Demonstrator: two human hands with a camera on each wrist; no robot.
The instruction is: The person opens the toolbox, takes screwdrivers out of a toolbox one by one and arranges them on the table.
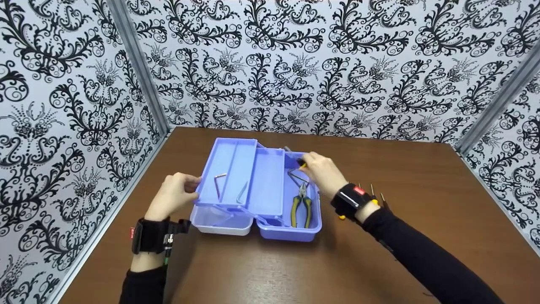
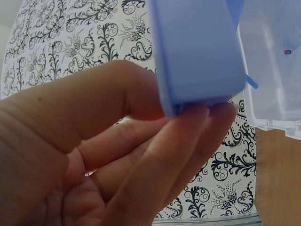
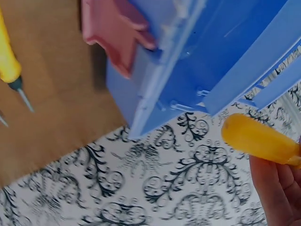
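Observation:
A lilac toolbox (image 1: 291,235) stands unfolded on the table, its stepped trays spread to the left. My left hand (image 1: 172,192) grips the outer edge of the top tray (image 1: 223,145), thumb on one side and fingers beneath it in the left wrist view. My right hand (image 1: 324,171) holds a yellow-handled screwdriver (image 3: 258,141) over the far right part of the box; its tip is hard to make out. Inside the deep compartment lie pliers (image 1: 302,202) with olive-and-black handles and a dark hex key (image 1: 297,177). Two more hex keys, one coppery (image 1: 217,185) and one silvery (image 1: 242,192), rest in the top tray.
Several yellow-handled screwdrivers (image 3: 7,56) lie on the brown table (image 1: 405,169) right of the box, partly behind my right wrist. A translucent lid (image 1: 221,228) hangs under the trays at left. Pink clasp (image 3: 117,33) on the box's side. Patterned walls surround the table.

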